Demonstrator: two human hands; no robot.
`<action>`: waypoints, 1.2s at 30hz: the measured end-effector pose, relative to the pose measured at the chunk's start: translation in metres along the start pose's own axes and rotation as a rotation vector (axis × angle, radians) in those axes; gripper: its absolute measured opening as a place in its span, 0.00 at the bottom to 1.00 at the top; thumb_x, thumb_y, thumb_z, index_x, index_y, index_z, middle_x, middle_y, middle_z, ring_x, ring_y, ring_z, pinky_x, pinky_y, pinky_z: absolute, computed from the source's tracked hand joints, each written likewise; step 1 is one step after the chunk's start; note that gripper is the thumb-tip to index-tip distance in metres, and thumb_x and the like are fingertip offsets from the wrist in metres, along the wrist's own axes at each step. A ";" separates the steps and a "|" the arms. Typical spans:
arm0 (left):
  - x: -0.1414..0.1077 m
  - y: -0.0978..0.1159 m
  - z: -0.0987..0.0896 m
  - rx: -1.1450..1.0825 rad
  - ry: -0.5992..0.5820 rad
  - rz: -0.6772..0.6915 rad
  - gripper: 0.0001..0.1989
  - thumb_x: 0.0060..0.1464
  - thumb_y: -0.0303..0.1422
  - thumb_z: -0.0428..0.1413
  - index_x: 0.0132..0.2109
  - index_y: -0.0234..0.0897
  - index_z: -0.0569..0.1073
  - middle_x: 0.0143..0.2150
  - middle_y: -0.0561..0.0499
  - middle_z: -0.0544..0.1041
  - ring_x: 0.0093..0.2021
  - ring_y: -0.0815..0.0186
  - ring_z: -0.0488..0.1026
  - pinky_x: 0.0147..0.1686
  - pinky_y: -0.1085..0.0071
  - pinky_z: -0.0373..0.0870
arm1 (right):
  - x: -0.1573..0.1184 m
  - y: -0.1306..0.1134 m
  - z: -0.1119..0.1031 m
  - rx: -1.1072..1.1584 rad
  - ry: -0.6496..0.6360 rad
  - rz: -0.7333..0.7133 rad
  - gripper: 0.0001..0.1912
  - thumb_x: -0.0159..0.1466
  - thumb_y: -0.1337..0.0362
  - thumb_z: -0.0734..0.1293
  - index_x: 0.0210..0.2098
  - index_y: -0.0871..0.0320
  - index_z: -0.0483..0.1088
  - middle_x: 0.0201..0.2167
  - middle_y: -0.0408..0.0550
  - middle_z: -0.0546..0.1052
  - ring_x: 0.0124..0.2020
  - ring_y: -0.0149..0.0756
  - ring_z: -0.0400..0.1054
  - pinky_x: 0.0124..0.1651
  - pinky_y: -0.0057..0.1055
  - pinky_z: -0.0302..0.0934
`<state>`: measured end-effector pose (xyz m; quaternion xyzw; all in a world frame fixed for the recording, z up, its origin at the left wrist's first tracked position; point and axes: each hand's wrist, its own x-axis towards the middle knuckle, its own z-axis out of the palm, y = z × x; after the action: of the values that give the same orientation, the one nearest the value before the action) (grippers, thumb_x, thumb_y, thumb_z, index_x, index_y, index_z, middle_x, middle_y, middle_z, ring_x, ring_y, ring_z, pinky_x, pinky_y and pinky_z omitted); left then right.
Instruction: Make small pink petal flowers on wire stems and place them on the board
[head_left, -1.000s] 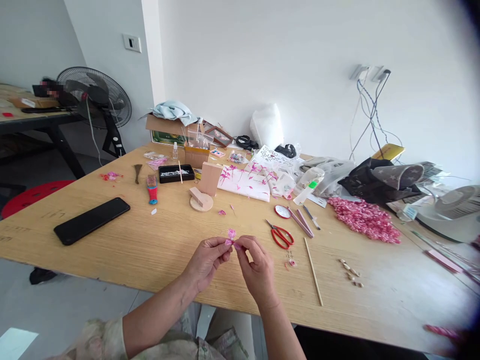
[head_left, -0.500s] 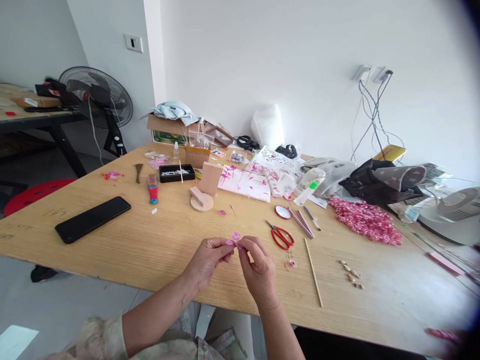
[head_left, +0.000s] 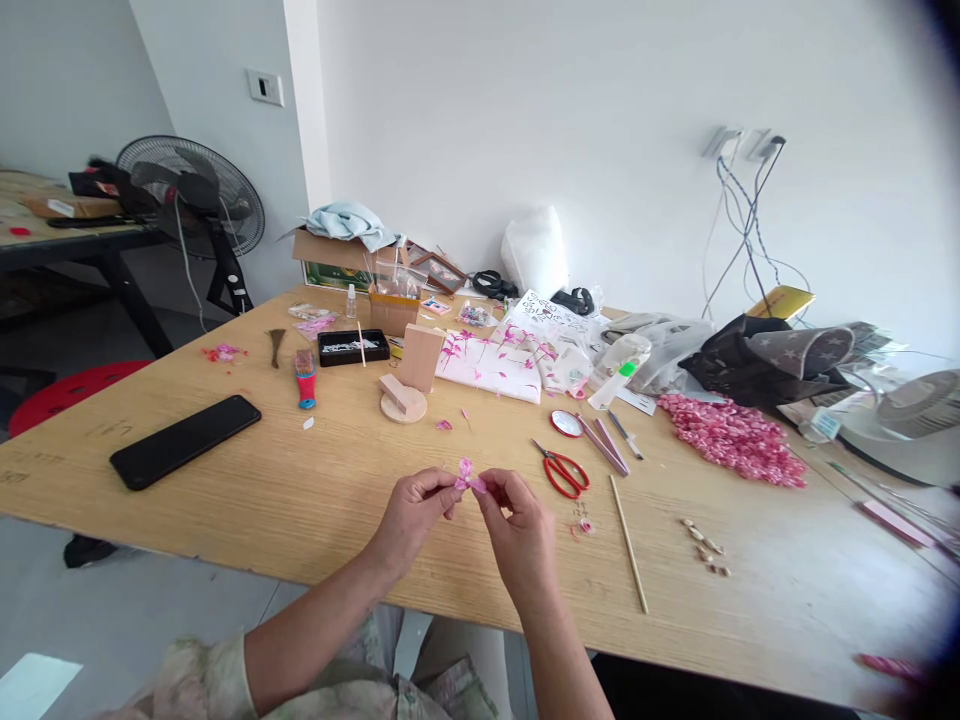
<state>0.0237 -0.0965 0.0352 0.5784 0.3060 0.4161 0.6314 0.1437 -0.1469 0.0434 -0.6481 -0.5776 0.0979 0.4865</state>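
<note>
A small pink flower [head_left: 467,476] is held between both hands above the wooden table [head_left: 330,480], its petals spread. My left hand [head_left: 411,512] pinches the flower's left petal between thumb and forefinger. On the other side, my right hand [head_left: 519,520] pinches the right petal, with its fingers curled. Beyond the hands lie a loose pink petal piece [head_left: 445,425] and a thin pink sliver. Red-handled scissors [head_left: 564,474] rest to the right of my right hand, near a small pink curl [head_left: 583,526].
A black phone [head_left: 187,440] and a red brush [head_left: 305,380] lie left. Wooden blocks [head_left: 421,358] and a white cloth with pink flowers [head_left: 491,368] stand behind. Rightward are a wooden stick [head_left: 628,545], tweezers, shells and a pink braided heap [head_left: 731,440].
The flower has turned, so its petals show more openly. My right hand's fingers have shifted slightly outward to its right petal, and my left hand has moved a little left.
</note>
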 end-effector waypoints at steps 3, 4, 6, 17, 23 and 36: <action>0.000 -0.001 0.000 0.005 0.000 -0.003 0.09 0.47 0.34 0.53 0.26 0.33 0.72 0.19 0.56 0.61 0.24 0.71 0.58 0.26 0.75 0.54 | 0.001 0.004 0.003 0.146 0.005 0.142 0.05 0.55 0.64 0.63 0.30 0.58 0.66 0.22 0.41 0.68 0.24 0.28 0.61 0.28 0.25 0.56; 0.001 -0.002 0.000 0.001 -0.002 -0.006 0.09 0.47 0.34 0.53 0.26 0.33 0.72 0.20 0.56 0.61 0.24 0.72 0.58 0.26 0.75 0.54 | 0.002 0.005 0.005 0.205 0.011 0.188 0.06 0.54 0.63 0.64 0.31 0.58 0.66 0.22 0.40 0.68 0.23 0.28 0.61 0.27 0.25 0.56; 0.001 -0.003 0.000 -0.027 -0.002 -0.008 0.09 0.47 0.34 0.53 0.27 0.33 0.72 0.19 0.56 0.61 0.24 0.72 0.57 0.26 0.75 0.55 | 0.003 0.008 0.007 0.312 0.014 0.262 0.09 0.52 0.62 0.65 0.32 0.58 0.65 0.21 0.39 0.66 0.22 0.27 0.59 0.26 0.24 0.55; 0.004 -0.009 0.000 -0.117 0.053 -0.018 0.08 0.47 0.33 0.54 0.28 0.32 0.71 0.20 0.55 0.63 0.24 0.73 0.58 0.26 0.76 0.56 | 0.000 0.009 0.011 0.427 -0.088 0.334 0.07 0.53 0.62 0.63 0.22 0.59 0.65 0.17 0.38 0.62 0.20 0.25 0.52 0.23 0.23 0.48; 0.011 -0.013 -0.002 0.098 0.077 0.036 0.08 0.46 0.34 0.53 0.27 0.32 0.72 0.19 0.56 0.63 0.23 0.72 0.60 0.24 0.76 0.57 | -0.006 0.006 0.013 0.021 -0.041 0.127 0.08 0.56 0.67 0.59 0.22 0.59 0.67 0.21 0.42 0.66 0.23 0.27 0.58 0.27 0.23 0.50; 0.026 -0.013 -0.011 0.608 -0.130 0.402 0.08 0.49 0.26 0.49 0.26 0.34 0.72 0.24 0.52 0.68 0.27 0.70 0.64 0.29 0.75 0.60 | 0.019 -0.032 -0.023 -0.473 -0.370 -0.236 0.12 0.58 0.74 0.56 0.22 0.59 0.64 0.23 0.43 0.64 0.24 0.26 0.57 0.25 0.21 0.45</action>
<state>0.0284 -0.0679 0.0229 0.8133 0.2551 0.3845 0.3544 0.1444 -0.1478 0.0872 -0.6431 -0.7340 0.0201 0.2173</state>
